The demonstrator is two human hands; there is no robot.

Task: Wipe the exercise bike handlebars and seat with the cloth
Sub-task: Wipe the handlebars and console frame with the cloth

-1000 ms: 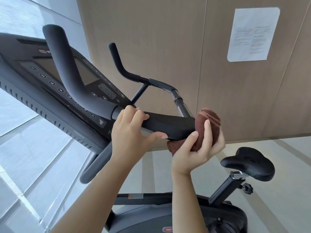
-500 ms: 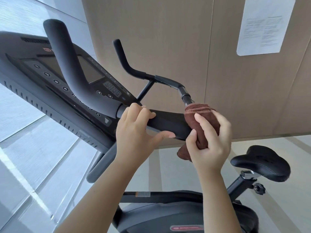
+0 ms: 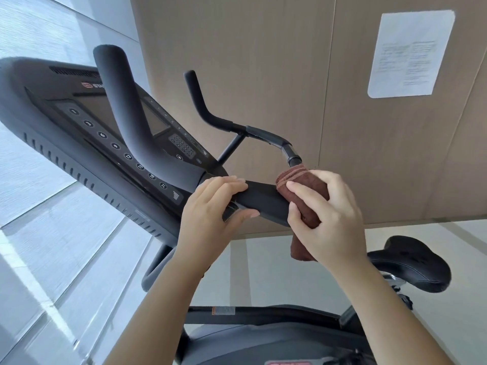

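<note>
Right hand [image 3: 329, 222] grips brown cloth [image 3: 295, 175] round the handlebar [image 3: 263, 198]; left hand [image 3: 208, 214] clasps the handlebar alongside; console [image 3: 79, 122] left, seat [image 3: 411, 264] right

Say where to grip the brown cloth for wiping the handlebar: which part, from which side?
Take the cloth at its folded middle, where it wraps the padded handlebar, not the tail hanging below. Come from the near side, fingers over the top, thumb on the near face, as the right hand does: the round bar lets the fold close around it.
</note>
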